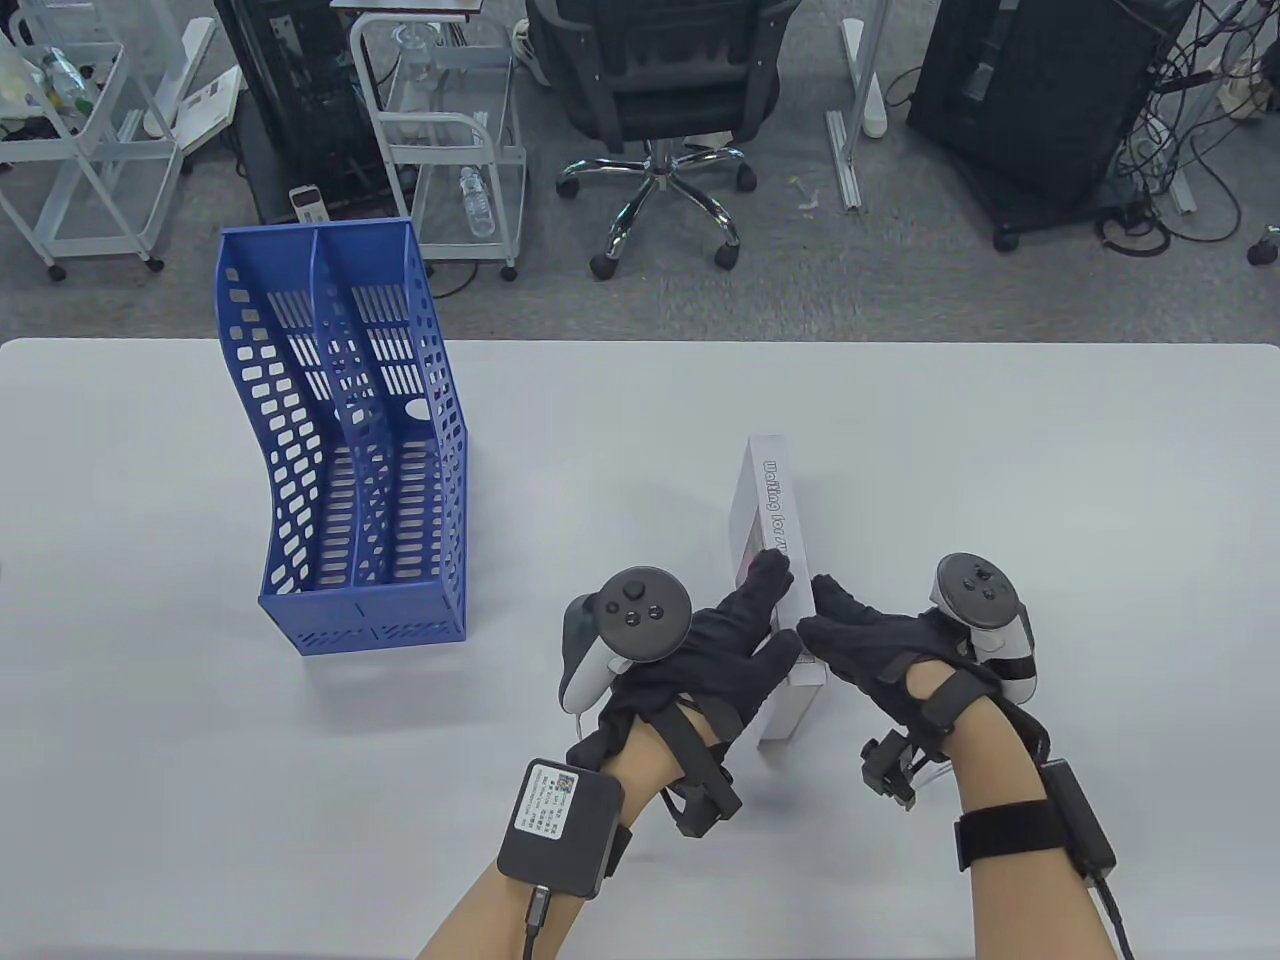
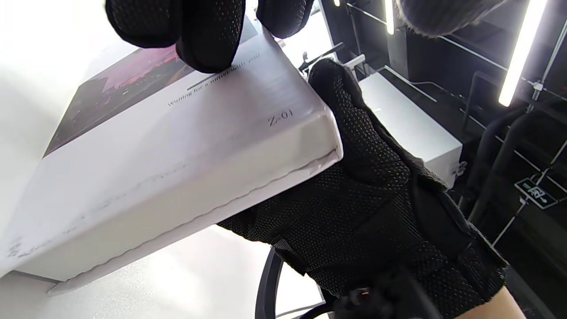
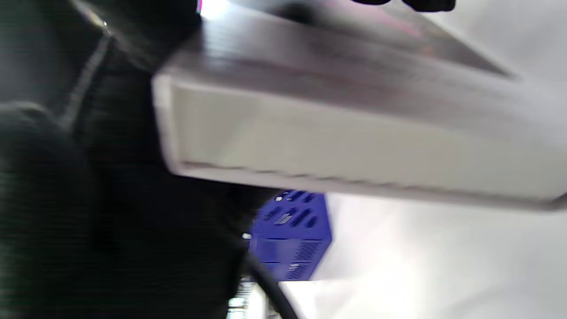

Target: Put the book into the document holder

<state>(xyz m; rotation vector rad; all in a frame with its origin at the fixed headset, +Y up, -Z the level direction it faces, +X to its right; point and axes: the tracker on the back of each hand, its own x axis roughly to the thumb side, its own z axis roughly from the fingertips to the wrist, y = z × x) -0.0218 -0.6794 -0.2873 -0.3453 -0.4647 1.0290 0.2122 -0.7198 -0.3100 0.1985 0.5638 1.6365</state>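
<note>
While the book stands on edge on the table, gripped between the left hand and right hand pressing its opposite covers, the blue document holder stands well apart to the left, both slots unfilled; carrying and insertion remain.

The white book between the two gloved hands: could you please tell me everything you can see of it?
The white book is a thick volume with a white cover that looks like card, a dark pinkish photo on its front, and grey lettering along the spine; "Z-01" is printed near one corner. It is raised on edge on the white table, spine uppermost and leaning. The left hand lies against the front cover, fingers over the top; the right hand touches the other side. It stands apart from the blue perforated plastic document holder.
</note>
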